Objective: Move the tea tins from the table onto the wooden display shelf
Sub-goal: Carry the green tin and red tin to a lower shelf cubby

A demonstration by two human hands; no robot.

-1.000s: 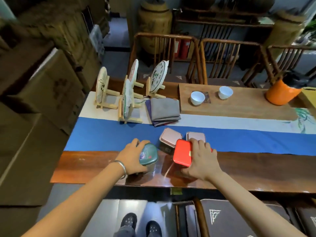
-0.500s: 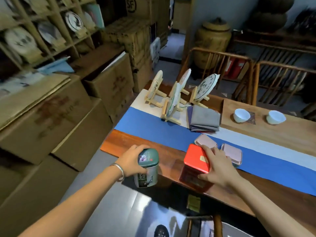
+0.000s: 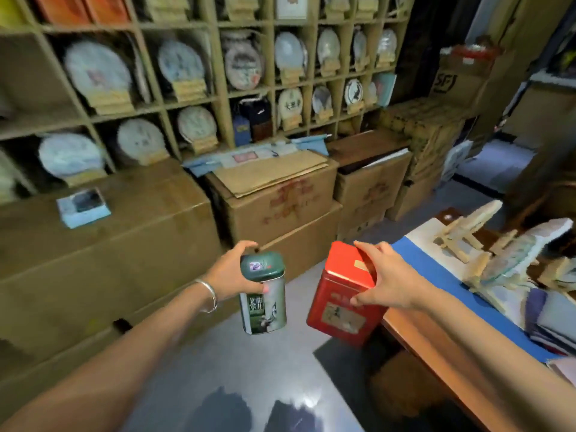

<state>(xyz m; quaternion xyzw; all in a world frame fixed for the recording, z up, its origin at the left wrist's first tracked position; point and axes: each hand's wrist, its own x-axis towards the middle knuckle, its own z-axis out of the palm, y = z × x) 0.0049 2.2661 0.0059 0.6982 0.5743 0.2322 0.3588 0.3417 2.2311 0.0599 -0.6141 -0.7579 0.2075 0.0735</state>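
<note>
My left hand [image 3: 232, 273] grips a green tea tin [image 3: 263, 294] by its lid end, held upright in the air over the grey floor. My right hand [image 3: 389, 278] holds a red tea tin [image 3: 341, 302] from above, tilted slightly, just off the table's left end. The wooden display shelf [image 3: 218, 88] fills the wall ahead, its square cubbies holding round tea cakes on small stands. The two pink tins are out of view.
Stacked cardboard boxes [image 3: 274, 201] stand between me and the shelf. The table [image 3: 436, 341] with its blue runner [image 3: 442, 275] lies at the right, carrying tea cakes on wooden easels [image 3: 467, 226]. Grey floor [image 3: 218, 369] lies below my hands.
Both tins have been lifted off the table and carried left. My view has swung from the table to face the shelf and boxes.
</note>
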